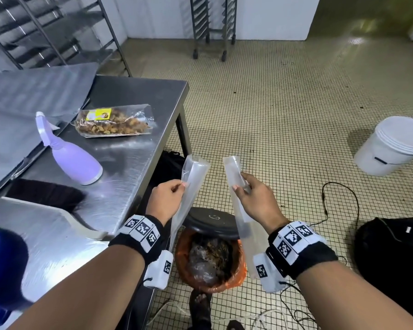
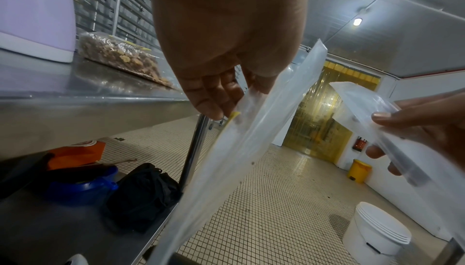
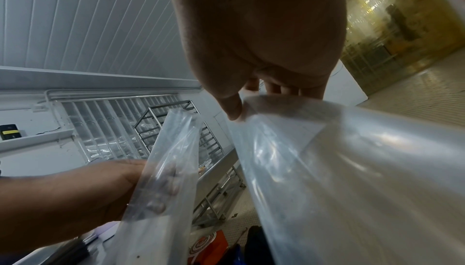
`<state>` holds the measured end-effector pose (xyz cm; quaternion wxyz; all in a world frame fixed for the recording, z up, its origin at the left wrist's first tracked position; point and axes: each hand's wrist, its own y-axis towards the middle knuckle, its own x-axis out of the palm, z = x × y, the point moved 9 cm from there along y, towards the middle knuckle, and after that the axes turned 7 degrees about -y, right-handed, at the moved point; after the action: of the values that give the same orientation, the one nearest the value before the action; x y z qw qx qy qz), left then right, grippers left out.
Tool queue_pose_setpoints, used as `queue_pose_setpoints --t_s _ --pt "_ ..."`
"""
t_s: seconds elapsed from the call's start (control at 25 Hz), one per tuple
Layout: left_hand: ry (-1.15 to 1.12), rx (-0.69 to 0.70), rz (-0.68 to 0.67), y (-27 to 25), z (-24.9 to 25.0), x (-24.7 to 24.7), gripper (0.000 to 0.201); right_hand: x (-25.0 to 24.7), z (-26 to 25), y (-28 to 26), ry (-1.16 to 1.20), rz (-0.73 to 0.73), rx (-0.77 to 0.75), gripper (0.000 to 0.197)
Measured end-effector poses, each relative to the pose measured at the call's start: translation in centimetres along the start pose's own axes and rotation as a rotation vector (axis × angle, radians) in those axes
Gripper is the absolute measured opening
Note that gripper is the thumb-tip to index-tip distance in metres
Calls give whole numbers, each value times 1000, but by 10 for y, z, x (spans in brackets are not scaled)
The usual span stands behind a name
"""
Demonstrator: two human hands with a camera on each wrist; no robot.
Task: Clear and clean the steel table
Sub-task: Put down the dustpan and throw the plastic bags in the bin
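My left hand [image 1: 169, 198] pinches an empty clear plastic bag [image 1: 191, 184] just off the steel table's [image 1: 119, 144] right edge. My right hand [image 1: 253, 198] grips a second empty clear bag [image 1: 236, 186]. Both bags hang over a bin with an orange liner [image 1: 210, 260] full of brown waste, its black lid [image 1: 212, 221] tipped back. In the wrist views, the left bag [image 2: 241, 150] and the right bag [image 3: 339, 169] fill the frame. On the table lie a sealed bag of brown snacks [image 1: 115, 122] and a lilac spray bottle [image 1: 69, 153].
A dark brush [image 1: 45, 194] and grey trays [image 1: 22, 110] sit on the table's left. A white bucket [image 1: 391, 146], a black bag [image 1: 396, 253] and cables [image 1: 339, 203] are on the tiled floor at right. Wheeled racks [image 1: 212, 25] stand at the back.
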<state>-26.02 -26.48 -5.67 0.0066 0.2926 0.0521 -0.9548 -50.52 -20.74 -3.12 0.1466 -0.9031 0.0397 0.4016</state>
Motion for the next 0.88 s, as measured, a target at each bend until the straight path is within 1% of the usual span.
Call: queue_pose_setpoints --t_s 0.16,0.28,0.36,0.44,0.48,0.52,0.56,0.6,0.64,0.72,0.76,0.88 --pt "5 -22 -27 -4 -16 7 19 19 9 0 -25 -15 3 49" --pt "15 -71 -79 -15 -44 18 20 46 22 -4 -9 -65 5 42" --pt "25 -139 -127 -25 -72 29 22 74 34 -12 -19 -127 7 29" --pt "18 -217 -160 -36 -105 39 21 105 48 -19 -39 -184 13 7" --pt "16 -242 -171 -41 -118 43 21 120 56 -22 -41 -206 16 11" --pt "16 -266 -186 -46 -134 50 21 140 66 -24 -62 -242 22 19" --pt "11 -290 -197 -49 -150 57 21 157 74 -26 -75 -265 10 21" --pt "3 -307 -203 -52 -165 63 20 173 82 -26 -104 -283 21 14" --pt "-7 -325 -204 -53 -181 71 19 189 90 -24 -122 -296 16 3" --pt "-30 -347 -206 -53 -210 89 19 219 108 -17 -156 -307 21 22" --pt "-36 -348 -215 -53 -224 100 18 232 117 -13 -189 -305 32 25" --pt "-75 -331 -262 -48 -263 136 16 268 148 4 -275 -290 29 26"
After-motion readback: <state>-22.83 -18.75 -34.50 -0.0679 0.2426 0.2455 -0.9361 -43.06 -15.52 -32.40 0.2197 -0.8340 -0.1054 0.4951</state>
